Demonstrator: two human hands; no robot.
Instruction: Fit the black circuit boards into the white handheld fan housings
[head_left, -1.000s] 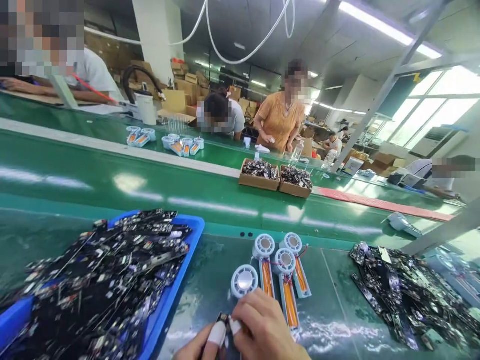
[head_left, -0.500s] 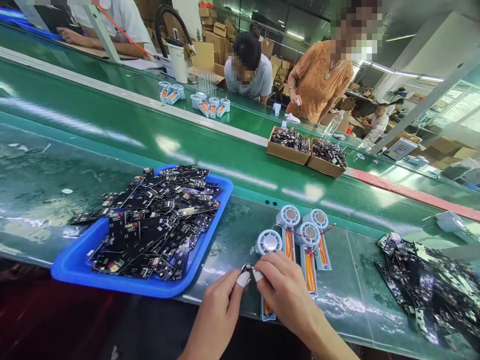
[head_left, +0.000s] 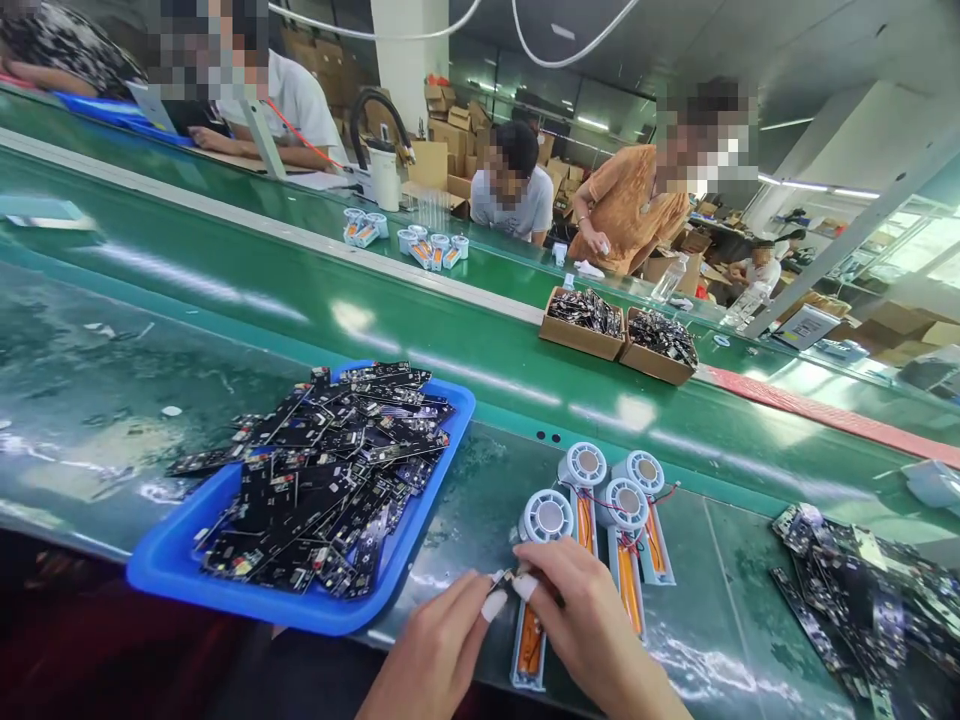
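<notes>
My left hand (head_left: pixel 446 635) and my right hand (head_left: pixel 581 610) meet at the table's front, both closed in a pinch with white covers on some fingertips. Between them is the end of a small dark circuit board (head_left: pixel 501 578), mostly hidden by the fingers. Just beneath lies a pale blue plastic housing (head_left: pixel 529 650) with a round slotted head and orange inside its open handle; my right hand covers its middle. Beside it to the right lie three similar housings (head_left: pixel 628 590), with thin red and black wires. Left of my hands, a blue tray (head_left: pixel 176 598) is heaped with black circuit boards (head_left: pixel 300 490).
A pile of circuit boards (head_left: pixel 855 600) lies at the right. Beyond runs a green conveyor belt (head_left: pixel 480 340), carrying two cardboard boxes (head_left: pixel 581 340) of boards near its far side. More pale blue housings (head_left: pixel 435 250) stand across it. Several people sit or stand on the far side.
The view has tilted up and turned a little left, so the scene sits lower. Both hands still pinch the board, which is now turned so that less of its face shows.
</notes>
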